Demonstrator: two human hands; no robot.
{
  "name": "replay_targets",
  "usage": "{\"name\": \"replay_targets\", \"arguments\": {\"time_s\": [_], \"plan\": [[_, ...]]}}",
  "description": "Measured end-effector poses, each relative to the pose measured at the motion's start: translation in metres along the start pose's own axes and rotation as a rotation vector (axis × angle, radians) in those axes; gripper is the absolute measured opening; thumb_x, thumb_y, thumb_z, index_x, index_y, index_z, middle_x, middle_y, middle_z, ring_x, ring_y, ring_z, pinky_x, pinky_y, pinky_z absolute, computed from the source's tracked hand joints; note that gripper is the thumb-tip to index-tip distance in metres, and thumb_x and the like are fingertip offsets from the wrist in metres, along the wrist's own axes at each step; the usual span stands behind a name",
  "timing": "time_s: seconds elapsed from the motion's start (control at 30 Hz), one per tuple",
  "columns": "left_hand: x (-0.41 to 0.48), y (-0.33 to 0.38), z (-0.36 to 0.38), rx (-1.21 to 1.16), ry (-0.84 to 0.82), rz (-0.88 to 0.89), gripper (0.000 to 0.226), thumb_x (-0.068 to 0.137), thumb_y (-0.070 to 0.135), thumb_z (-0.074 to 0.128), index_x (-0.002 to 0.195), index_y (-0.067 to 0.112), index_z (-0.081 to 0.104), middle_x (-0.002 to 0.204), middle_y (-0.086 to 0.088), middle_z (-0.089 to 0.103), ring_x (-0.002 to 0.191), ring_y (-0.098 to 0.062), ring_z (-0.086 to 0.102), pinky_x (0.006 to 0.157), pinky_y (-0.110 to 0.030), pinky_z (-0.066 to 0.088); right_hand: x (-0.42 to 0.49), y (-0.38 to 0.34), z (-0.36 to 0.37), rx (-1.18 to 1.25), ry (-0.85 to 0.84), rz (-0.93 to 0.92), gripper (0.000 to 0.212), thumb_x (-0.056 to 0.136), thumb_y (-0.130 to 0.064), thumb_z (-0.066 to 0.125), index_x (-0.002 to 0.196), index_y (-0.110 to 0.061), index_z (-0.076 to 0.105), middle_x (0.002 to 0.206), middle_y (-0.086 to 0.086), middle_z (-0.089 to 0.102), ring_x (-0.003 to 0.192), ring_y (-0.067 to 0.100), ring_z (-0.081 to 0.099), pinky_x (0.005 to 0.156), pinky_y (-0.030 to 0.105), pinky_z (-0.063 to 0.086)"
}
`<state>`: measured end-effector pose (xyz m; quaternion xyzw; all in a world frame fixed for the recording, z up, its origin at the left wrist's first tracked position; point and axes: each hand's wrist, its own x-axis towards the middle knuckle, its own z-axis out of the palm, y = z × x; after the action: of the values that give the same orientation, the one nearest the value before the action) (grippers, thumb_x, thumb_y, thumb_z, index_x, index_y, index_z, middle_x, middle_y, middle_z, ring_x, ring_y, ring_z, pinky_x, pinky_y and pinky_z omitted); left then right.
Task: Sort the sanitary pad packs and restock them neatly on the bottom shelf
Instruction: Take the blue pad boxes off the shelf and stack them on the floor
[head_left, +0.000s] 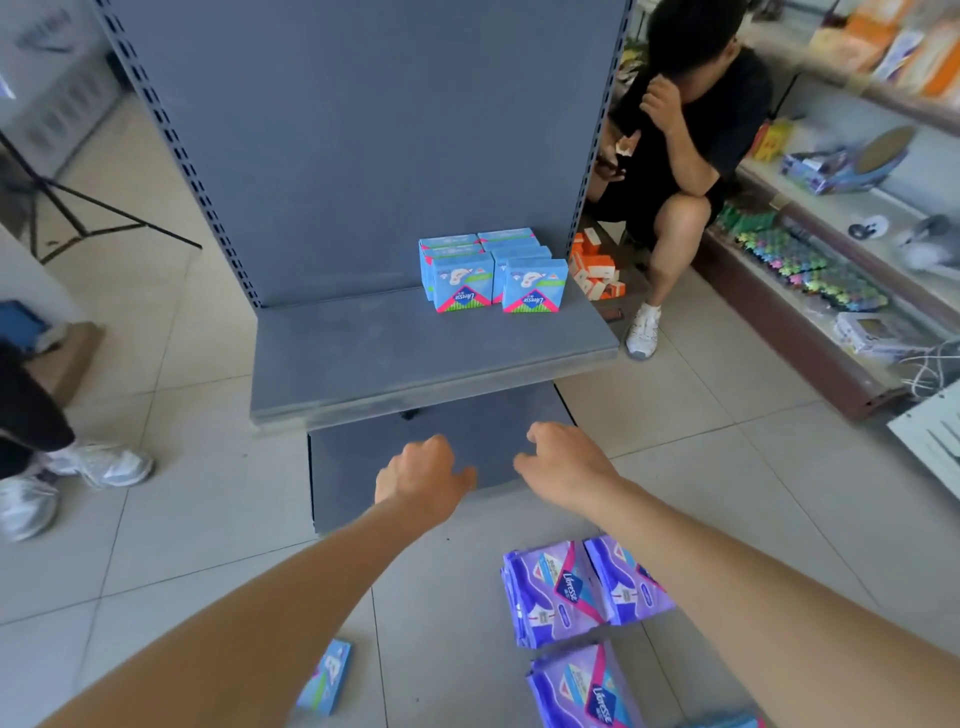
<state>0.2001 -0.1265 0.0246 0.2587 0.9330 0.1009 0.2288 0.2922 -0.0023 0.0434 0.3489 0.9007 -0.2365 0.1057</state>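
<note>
Several blue packs (491, 275) stand back right on the shelf (389, 364); purple packs (582, 587) lie on the floor (208, 519) under our right forearm. Our left hand (421, 470) and right hand (563, 454) hover before the shelf, fingers (543, 432) loosely curled, holding nothing.

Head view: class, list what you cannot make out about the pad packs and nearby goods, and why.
All in the head view.
- Blue packs on the shelf: rear rows hidden behind the front packs, so no count.
- Blue pack on the floor: partly covered by the left forearm.
- Lowest purple pack: cut off by the bottom edge.
- Side-shelf goods: blurred.
</note>
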Motion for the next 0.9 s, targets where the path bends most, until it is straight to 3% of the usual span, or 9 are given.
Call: {"name": "replay_targets", "arguments": {"time_s": [0.2, 0.37, 0.53, 0.9], "plan": [[0.033, -0.019, -0.031, -0.006, 0.026, 0.004, 0.034, 0.091, 0.042, 0.05, 0.108, 0.014, 0.058, 0.101, -0.004, 0.061, 0.083, -0.026, 0.054, 0.071, -0.03, 0.042, 0.027, -0.026, -0.02, 0.021, 0.026, 0.003, 0.04, 0.092, -0.024, 0.046, 0.125, -0.003, 0.053, 0.132, 0.009, 0.054, 0.121, 0.027, 0.05, 0.096, 0.04, 0.047], [0.071, -0.017, -0.046, -0.04, 0.042, -0.004, 0.033, 0.089, 0.043, 0.051, 0.107, 0.016, 0.058, 0.105, -0.006, 0.063, 0.093, -0.03, 0.059, 0.076, -0.032, 0.045, 0.059, -0.033, -0.033, 0.02, 0.033, 0.007, 0.039, 0.093, -0.025, 0.045, 0.126, -0.004, 0.053, 0.132, 0.009, 0.055, 0.12, 0.027, 0.051, 0.096, 0.039, 0.048], [0.111, -0.006, -0.051, -0.043, 0.027, -0.019, 0.032, 0.089, 0.041, 0.052, 0.105, 0.014, 0.059, 0.099, -0.007, 0.062, 0.083, -0.028, 0.054, 0.073, -0.032, 0.044, 0.108, -0.028, -0.044, 0.005, 0.026, -0.003, 0.036, 0.093, -0.026, 0.046, 0.121, -0.006, 0.055, 0.129, 0.008, 0.056, 0.119, 0.027, 0.051, 0.094, 0.036, 0.046], [0.215, 0.047, -0.064, -0.063, 0.008, -0.062, 0.033, 0.088, 0.043, 0.052, 0.098, 0.013, 0.061, 0.1, -0.007, 0.064, 0.093, -0.032, 0.061, 0.071, -0.03, 0.044, 0.214, -0.018, -0.066, 0.024, -0.033, -0.028, 0.039, 0.093, -0.025, 0.047, 0.127, -0.005, 0.052, 0.133, 0.01, 0.054, 0.121, 0.029, 0.05, 0.094, 0.035, 0.045]]}}
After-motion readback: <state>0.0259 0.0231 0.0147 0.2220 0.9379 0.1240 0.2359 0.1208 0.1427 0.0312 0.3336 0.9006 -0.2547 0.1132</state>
